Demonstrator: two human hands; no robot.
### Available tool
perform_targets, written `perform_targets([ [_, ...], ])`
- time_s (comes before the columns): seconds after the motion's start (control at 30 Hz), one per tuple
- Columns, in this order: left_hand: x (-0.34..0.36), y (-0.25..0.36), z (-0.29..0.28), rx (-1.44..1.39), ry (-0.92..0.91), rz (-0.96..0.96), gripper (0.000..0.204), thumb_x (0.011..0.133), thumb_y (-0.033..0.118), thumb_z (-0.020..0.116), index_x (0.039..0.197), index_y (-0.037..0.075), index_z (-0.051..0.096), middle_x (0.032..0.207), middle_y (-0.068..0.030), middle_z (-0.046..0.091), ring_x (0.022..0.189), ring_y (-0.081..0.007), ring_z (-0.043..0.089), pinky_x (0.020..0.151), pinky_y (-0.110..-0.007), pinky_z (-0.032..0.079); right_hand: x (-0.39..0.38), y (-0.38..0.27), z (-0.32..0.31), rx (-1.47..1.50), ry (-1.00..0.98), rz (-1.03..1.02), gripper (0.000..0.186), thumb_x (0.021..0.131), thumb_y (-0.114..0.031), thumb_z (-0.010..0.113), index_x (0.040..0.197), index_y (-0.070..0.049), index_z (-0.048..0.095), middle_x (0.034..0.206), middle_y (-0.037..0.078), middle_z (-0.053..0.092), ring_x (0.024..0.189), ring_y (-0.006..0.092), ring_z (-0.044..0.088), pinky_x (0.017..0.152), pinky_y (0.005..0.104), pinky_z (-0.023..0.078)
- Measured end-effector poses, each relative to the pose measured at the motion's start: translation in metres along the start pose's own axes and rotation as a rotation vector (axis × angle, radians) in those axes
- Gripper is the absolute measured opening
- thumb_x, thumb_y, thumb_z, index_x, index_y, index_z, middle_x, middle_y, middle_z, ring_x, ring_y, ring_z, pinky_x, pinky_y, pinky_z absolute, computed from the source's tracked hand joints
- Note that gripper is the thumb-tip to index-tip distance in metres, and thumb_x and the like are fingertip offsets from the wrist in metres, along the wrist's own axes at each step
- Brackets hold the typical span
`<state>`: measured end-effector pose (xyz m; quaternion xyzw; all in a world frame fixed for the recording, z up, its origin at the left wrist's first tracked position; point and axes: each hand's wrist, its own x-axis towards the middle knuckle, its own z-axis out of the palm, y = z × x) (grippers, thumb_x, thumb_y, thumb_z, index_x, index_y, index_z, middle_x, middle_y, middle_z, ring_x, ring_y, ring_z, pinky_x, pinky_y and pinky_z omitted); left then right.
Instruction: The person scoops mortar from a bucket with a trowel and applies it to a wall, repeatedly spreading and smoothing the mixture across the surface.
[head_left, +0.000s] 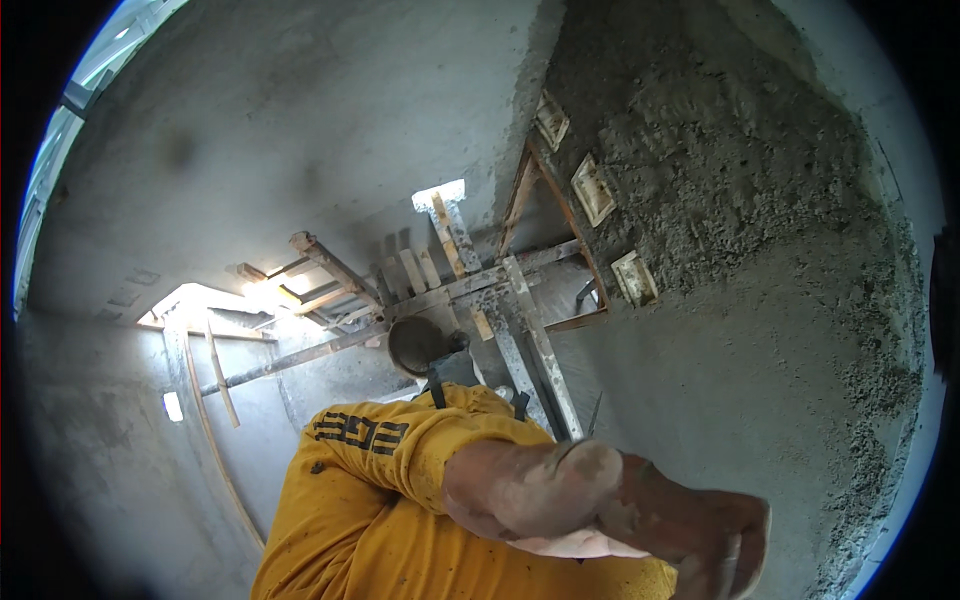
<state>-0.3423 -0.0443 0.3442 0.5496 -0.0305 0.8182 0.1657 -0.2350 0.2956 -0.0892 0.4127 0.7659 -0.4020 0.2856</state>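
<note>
Mortar-smeared, the person's right hand [715,545] crosses low before the yellow long-sleeved shirt [370,500], its grip unreadable and nothing seen held, nearest the rough grey plastered wall [720,200] and wooden scaffold frame [510,290].

The scene is dim and grey overall. Daylight enters through a small opening [440,193] high in the wall and a brighter gap [215,298] at the left, which is blown out to white glare. The yellow sleeve [400,480] is evenly lit, while the forearm [560,490] looks slightly soft, perhaps from motion. Fisheye distortion bends the wooden scaffold [500,290], and black corners frame the round picture.
</note>
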Motion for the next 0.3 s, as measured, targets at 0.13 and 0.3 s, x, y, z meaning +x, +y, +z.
perform_targets([
  [0.13, -0.047, 0.021, -0.015, 0.320, 0.221, 0.107, 0.104, 0.090, 0.081, 0.000, 0.105, 0.003, 0.068, 0.108, -0.0197, 0.059, 0.099, -0.0298, 0.054, 0.087, -0.045, 0.044, 0.015, 0.012, 0.001, 0.051, -0.054, 0.088, 0.022, 0.093, -0.024, 0.063, 0.090, -0.003, 0.066, 0.060, 0.006, 0.056, 0.045, 0.0179, 0.053, 0.041, 0.0340, 0.043],
  [0.3, -0.170, 0.139, -0.031, 0.584, 0.976, 0.146, 0.090, 0.097, 0.069, -0.001, 0.103, 0.007, 0.063, 0.116, -0.0182, 0.065, 0.115, -0.0330, 0.057, 0.105, -0.057, 0.038, 0.025, 0.031, 0.011, -0.095, -0.047, 0.023, 0.021, 0.090, -0.028, 0.067, 0.093, -0.007, 0.070, 0.062, 0.006, 0.060, 0.047, 0.0177, 0.058, 0.041, 0.0338, 0.046],
])
